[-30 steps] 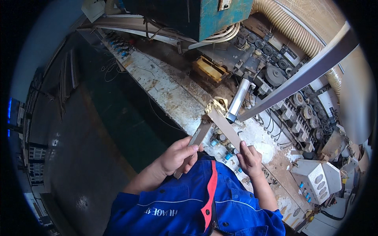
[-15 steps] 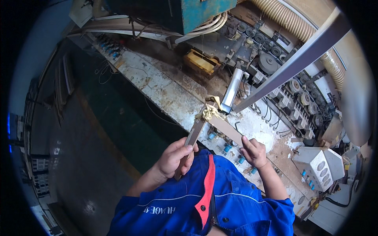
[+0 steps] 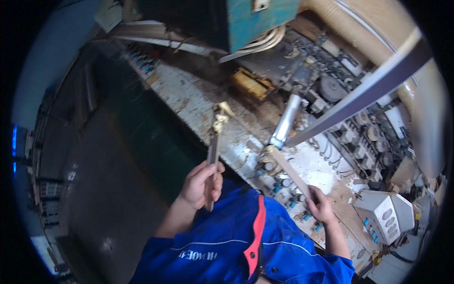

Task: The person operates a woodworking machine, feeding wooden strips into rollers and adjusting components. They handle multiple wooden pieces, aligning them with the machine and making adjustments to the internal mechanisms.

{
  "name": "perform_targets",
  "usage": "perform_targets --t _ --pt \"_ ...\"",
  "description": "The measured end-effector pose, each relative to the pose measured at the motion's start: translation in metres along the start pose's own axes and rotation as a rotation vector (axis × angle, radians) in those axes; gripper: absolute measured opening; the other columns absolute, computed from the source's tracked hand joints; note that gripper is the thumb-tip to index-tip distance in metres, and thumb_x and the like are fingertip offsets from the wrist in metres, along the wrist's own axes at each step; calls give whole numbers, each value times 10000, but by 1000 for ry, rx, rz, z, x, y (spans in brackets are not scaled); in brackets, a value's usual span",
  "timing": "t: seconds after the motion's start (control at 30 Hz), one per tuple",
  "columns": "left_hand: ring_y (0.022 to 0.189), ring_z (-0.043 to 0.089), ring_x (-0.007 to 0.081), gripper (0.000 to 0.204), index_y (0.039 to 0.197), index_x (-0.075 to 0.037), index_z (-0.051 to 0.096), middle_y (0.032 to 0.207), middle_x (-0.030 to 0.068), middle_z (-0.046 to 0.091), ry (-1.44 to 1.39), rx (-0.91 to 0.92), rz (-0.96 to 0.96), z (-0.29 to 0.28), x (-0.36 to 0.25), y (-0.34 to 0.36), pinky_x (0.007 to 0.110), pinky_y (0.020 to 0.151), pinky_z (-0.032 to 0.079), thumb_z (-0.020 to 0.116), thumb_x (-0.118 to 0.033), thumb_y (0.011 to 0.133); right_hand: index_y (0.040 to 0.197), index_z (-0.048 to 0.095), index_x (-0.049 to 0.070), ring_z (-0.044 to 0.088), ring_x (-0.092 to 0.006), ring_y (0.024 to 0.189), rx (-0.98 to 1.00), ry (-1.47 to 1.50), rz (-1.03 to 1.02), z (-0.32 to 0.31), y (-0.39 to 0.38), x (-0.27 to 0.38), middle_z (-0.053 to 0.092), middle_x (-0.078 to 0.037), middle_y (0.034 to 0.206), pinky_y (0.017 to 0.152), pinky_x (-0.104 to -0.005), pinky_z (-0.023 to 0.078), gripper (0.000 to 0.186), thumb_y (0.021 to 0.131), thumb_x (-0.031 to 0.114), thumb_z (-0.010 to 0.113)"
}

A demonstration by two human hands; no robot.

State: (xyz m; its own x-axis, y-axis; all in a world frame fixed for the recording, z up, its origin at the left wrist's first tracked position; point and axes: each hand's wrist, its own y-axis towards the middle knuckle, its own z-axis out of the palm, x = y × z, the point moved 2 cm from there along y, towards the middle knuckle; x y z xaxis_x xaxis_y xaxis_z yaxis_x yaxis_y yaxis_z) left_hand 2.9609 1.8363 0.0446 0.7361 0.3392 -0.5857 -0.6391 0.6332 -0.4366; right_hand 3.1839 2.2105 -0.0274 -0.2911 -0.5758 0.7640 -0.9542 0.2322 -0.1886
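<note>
My left hand (image 3: 201,184) is closed round a narrow brownish strip (image 3: 213,150), held nearly upright in front of the blue jacket. A lumpy cream-yellow mass (image 3: 220,120), like hardened glue, sticks to its upper end. To the right, my right hand (image 3: 322,207) pinches the lower end of a thin flat brown strip (image 3: 292,173). This one slants up and left over the machine's edge, and a small yellowish patch shows at its far tip. The two strips are apart. Motion blur hides fine detail.
Beyond my hands runs a stained pale machine bed (image 3: 182,92) with blue knobs (image 3: 293,204) along its near edge. A silver bar (image 3: 287,120) and a slanting metal post (image 3: 364,90) stand close by. A teal box (image 3: 257,28) overhangs the back; a white control box (image 3: 376,213) sits right.
The strips, which met at the yellowish mass, have come apart. My left hand's strip moved left with the mass on it; the right hand's strip moved right and down. The view shifted slightly.
</note>
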Motion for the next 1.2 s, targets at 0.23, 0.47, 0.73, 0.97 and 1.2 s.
perform_targets --t 0.23,0.47,0.73,0.97,1.2 --pt "471 562 172 275 1098 -55 559 663 72 591 37 -123 7 -6 16 1 312 435 478 439 -298 1049 1265 632 77 713 -339 850 207 -326 -117 -40 -10 -13 710 -193 985 754 -401 565 447 861 226 751" --pt "492 560 150 270 1082 -46 565 688 69 593 111 -177 -66 1 25 0 281 454 479 482 -300 1045 1054 677 3 665 -265 762 175 133 -94 -15 18 56 672 -133 847 693 -356 534 159 968 133 645" --pt "451 522 147 230 1072 -34 553 648 77 569 152 27 -190 28 40 -2 269 419 436 454 -241 1045 830 581 42 549 -127 611 472 376 118 44 61 39 580 -37 647 574 -328 463 414 1049 391 541" --pt "397 481 176 276 1033 -62 550 580 77 530 -116 4 244 29 -16 -26 331 365 430 390 -287 1049 815 632 39 612 -295 594 109 27 237 -2 -30 -72 623 -146 664 582 -405 508 394 1021 369 566" --pt "448 544 181 265 1041 -42 564 629 91 577 -23 -279 23 -21 12 4 316 415 468 484 -293 1016 1009 589 32 547 -100 536 -581 150 452 -92 -16 -63 565 -22 678 479 -264 457 198 1031 226 556"
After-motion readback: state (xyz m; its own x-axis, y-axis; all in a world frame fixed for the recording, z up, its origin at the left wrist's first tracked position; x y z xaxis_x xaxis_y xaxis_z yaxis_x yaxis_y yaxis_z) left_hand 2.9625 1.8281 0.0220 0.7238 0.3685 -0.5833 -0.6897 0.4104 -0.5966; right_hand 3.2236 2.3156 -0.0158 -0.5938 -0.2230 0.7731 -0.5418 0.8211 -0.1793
